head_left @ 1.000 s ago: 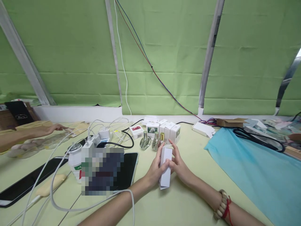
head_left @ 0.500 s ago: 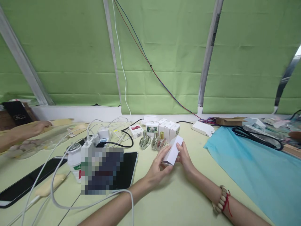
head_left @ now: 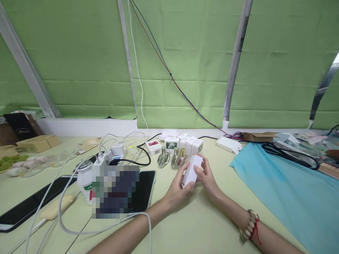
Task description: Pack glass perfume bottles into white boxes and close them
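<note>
From where I stand, the person has a slim white carton (head_left: 192, 171) in both hands, tilted, its upper end leaning to the right, in front of a cluster of small boxes and glass bottles; the left hand (head_left: 177, 185) curls about its left side, fingers partly bent against it and thumb near the lower end; the right hand (head_left: 208, 177) has the other side, fingers bent behind and thumb pressed on the upward face; whether the carton touches the table (head_left: 185, 231) I cannot tell

Just beyond the hands stand three glass bottles, a silvery-capped one (head_left: 163, 159) at the left, a second (head_left: 174, 158) next to it, and a gold-capped one (head_left: 182, 158) at the right; behind them sits a white box with a white-flower picture (head_left: 171, 145), beside other white cartons (head_left: 190, 145); a box with a red picture (head_left: 153, 147) lies to their left; a bead bracelet (head_left: 248, 225) and red string circle the right wrist; a light-blue sheet (head_left: 286, 190) spreads farther right; a white jar (head_left: 84, 180) stands at the left
</note>
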Motion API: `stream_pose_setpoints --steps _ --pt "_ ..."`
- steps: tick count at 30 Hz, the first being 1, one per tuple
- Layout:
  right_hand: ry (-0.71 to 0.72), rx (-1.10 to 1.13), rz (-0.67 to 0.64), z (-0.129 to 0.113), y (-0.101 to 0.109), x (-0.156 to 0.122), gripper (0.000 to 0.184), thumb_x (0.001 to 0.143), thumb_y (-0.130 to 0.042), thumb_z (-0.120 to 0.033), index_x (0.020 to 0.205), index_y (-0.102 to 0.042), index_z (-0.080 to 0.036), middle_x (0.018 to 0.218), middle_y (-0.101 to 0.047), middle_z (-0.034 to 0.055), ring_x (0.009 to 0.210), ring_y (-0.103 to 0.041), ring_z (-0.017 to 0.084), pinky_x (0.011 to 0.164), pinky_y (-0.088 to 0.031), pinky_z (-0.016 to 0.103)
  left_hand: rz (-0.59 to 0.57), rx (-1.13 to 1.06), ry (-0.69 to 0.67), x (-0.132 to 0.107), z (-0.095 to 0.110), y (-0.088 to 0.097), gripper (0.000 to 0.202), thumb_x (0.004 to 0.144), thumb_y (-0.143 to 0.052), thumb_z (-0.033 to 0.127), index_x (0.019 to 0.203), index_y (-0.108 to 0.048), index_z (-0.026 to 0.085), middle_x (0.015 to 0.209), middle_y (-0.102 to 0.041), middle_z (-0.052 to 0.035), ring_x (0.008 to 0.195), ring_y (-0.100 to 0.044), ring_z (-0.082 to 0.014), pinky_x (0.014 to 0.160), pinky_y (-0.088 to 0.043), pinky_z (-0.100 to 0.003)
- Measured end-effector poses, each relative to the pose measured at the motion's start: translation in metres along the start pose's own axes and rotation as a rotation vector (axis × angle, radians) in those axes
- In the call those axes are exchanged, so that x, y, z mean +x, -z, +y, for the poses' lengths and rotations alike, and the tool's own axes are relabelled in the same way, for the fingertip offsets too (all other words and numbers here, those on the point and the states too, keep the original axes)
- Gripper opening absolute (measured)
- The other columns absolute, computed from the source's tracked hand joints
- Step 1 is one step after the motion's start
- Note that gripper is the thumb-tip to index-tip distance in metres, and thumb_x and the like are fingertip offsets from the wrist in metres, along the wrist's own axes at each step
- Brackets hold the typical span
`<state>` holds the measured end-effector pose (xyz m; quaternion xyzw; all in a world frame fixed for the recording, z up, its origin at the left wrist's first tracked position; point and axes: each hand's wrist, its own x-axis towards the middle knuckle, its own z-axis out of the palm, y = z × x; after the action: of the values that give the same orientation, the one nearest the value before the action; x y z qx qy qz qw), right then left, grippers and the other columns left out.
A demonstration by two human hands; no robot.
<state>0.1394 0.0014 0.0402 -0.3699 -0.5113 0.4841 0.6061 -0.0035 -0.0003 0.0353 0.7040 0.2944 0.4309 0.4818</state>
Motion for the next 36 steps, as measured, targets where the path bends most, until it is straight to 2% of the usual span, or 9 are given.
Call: stream_pose_setpoints --steps 4,7,12,15,19,28,30,33,36 --pt "0.035 -0.004 -0.039 -0.001 0.000 -0.003 0.072 0.074 -0.061 -0.048 0.134 -0.029 -0.025 0.126 -0.048 0.0075 0.104 -0.053 0.021 0.072 -0.051 0.029 0.025 0.076 0.021 0.001 0.002 -0.003 0.080 0.075 -0.064 0.039 0.141 -0.021 0.024 0.139 -0.037 -0.0118 0.112 -0.050 -0.0237 0.090 -0.046 -0.036" --pt "0.023 0.006 0.017 -0.001 0.000 -0.003 0.073 0.074 -0.059 -0.051 0.135 -0.030 -0.022 0.127 -0.048 0.0084 0.106 -0.051 0.022 0.075 -0.049 0.029 0.094 0.194 0.026 0.000 0.003 -0.005 0.084 0.071 -0.067 0.032 0.141 -0.022 0.025 0.142 -0.032 -0.0108 0.121 -0.044 -0.0249 0.095 -0.043 -0.036" --pt "-0.009 0.014 0.133 -0.004 0.002 0.004 0.077 0.072 -0.060 -0.055 0.133 -0.022 -0.026 0.124 -0.046 0.0086 0.102 -0.053 0.022 0.065 -0.052 0.029 0.252 0.340 0.023 0.001 -0.003 -0.005 0.079 0.075 -0.064 0.034 0.141 -0.021 0.025 0.145 -0.029 -0.0099 0.132 -0.031 -0.0252 0.106 -0.033 -0.041" --pt "0.021 -0.025 0.170 -0.006 0.004 0.007 0.064 0.071 -0.060 -0.057 0.118 -0.032 -0.024 0.117 -0.046 0.0088 0.098 -0.054 0.023 0.056 -0.053 0.029 0.344 0.448 0.018 0.001 -0.006 -0.004 0.078 0.075 -0.063 0.037 0.140 -0.022 0.023 0.143 -0.031 -0.0104 0.132 -0.030 -0.0237 0.107 -0.030 -0.041" --pt "0.074 -0.110 0.112 -0.006 0.006 0.008 0.046 0.075 -0.056 -0.055 0.101 -0.044 -0.020 0.116 -0.046 0.0090 0.094 -0.055 0.022 0.052 -0.054 0.028 0.404 0.539 0.001 0.001 -0.006 -0.004 0.077 0.073 -0.064 0.037 0.138 -0.025 0.022 0.137 -0.036 -0.0113 0.129 -0.032 -0.0253 0.103 -0.033 -0.042" --pt "0.071 -0.206 0.183 -0.009 0.010 0.010 0.042 0.074 -0.058 -0.056 0.091 -0.046 -0.019 0.102 -0.054 0.0078 0.091 -0.055 0.023 0.048 -0.051 0.025 0.445 0.637 -0.021 0.003 -0.004 -0.004 0.080 0.067 -0.066 0.026 0.136 -0.025 0.021 0.133 -0.038 -0.0103 0.124 -0.033 -0.0262 0.100 -0.034 -0.042" --pt "0.064 -0.237 0.188 -0.010 0.010 0.010 0.043 0.074 -0.057 -0.055 0.094 -0.049 -0.019 0.106 -0.054 0.0086 0.091 -0.056 0.023 0.048 -0.051 0.024 0.438 0.668 -0.029 0.002 -0.005 -0.004 0.081 0.066 -0.064 0.022 0.136 -0.024 0.020 0.133 -0.038 -0.0101 0.124 -0.033 -0.0262 0.098 -0.036 -0.041" --pt "0.034 -0.263 0.169 -0.010 0.009 0.009 0.051 0.074 -0.057 -0.053 0.112 -0.050 -0.020 0.121 -0.050 0.0092 0.092 -0.056 0.022 0.048 -0.051 0.024 0.419 0.718 -0.063 0.001 -0.005 -0.005 0.080 0.066 -0.059 0.016 0.137 -0.023 0.022 0.134 -0.038 -0.0087 0.123 -0.034 -0.0253 0.094 -0.040 -0.039" --pt "-0.023 -0.227 0.139 -0.007 0.009 0.010 0.062 0.074 -0.056 -0.054 0.124 -0.046 -0.020 0.114 -0.055 0.0088 0.088 -0.056 0.022 0.050 -0.051 0.027 0.384 0.744 -0.100 -0.001 -0.004 -0.005 0.080 0.064 -0.056 0.012 0.136 -0.024 0.024 0.133 -0.038 -0.0068 0.121 -0.035 -0.0243 0.092 -0.042 -0.037"
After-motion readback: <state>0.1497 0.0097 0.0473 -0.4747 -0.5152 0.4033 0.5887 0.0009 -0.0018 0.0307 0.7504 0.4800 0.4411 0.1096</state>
